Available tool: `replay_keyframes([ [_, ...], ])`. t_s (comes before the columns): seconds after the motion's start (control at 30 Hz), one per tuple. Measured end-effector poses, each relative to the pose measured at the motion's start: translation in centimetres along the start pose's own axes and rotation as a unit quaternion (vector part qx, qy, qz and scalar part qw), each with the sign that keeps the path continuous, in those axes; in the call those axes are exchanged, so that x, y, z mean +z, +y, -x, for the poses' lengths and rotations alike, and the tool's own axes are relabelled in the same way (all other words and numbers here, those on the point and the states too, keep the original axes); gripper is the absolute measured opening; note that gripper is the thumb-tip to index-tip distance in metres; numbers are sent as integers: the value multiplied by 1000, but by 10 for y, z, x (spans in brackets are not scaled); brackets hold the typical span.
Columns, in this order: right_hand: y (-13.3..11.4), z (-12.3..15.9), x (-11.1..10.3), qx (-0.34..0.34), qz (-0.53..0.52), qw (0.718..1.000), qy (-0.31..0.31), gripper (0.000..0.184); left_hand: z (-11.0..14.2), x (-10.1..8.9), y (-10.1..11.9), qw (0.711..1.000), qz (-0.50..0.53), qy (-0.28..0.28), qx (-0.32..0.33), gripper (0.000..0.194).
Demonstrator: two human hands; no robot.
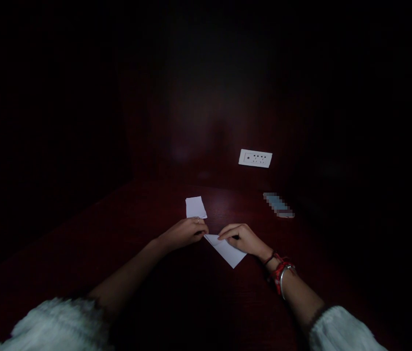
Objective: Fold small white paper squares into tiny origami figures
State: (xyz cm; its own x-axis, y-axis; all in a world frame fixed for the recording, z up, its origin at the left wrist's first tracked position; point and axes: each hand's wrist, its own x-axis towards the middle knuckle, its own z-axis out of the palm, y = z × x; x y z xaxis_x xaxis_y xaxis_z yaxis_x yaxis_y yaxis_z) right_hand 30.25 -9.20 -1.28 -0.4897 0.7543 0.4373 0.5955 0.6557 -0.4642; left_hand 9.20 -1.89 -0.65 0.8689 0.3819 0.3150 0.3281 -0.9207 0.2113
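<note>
A folded sheet of white paper (232, 254) lies on the dark red table between my hands, one pointed corner toward me. My left hand (187, 231) has its fingers closed at the paper's left tip, pinching it. My right hand (244, 239) rests over the paper's upper right part, fingertips pressed down on its surface. Just beyond my left hand lies a small stack of white paper (195, 207), its near edge partly covered by the fingers.
A phone (279, 205), blurred by pixelation, lies at the right on the table (162, 204). On the dark red panel behind is a white socket plate (255, 158). The surroundings are very dark.
</note>
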Motion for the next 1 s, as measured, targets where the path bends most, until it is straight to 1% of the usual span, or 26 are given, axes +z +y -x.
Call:
replay_keyframes([
  [0.23,-5,0,-2,0,15,1000,-11,35,2,-6,-1,999,-26,-24,25,17],
  [0.57,-3,0,-1,13,-1,1000,-4,33,6,-12,8,998,-55,-20,28,21],
  [0.8,0,0,0,4,-7,1000,1,32,11,-10,9,1000,-5,-15,-7,20],
  [0.93,1,0,1,11,-4,1000,1,33,9,-5,4,999,32,6,-38,21],
  [1.0,2,1,1,13,-5,1000,-1,33,7,-2,1,998,48,8,-42,18],
])
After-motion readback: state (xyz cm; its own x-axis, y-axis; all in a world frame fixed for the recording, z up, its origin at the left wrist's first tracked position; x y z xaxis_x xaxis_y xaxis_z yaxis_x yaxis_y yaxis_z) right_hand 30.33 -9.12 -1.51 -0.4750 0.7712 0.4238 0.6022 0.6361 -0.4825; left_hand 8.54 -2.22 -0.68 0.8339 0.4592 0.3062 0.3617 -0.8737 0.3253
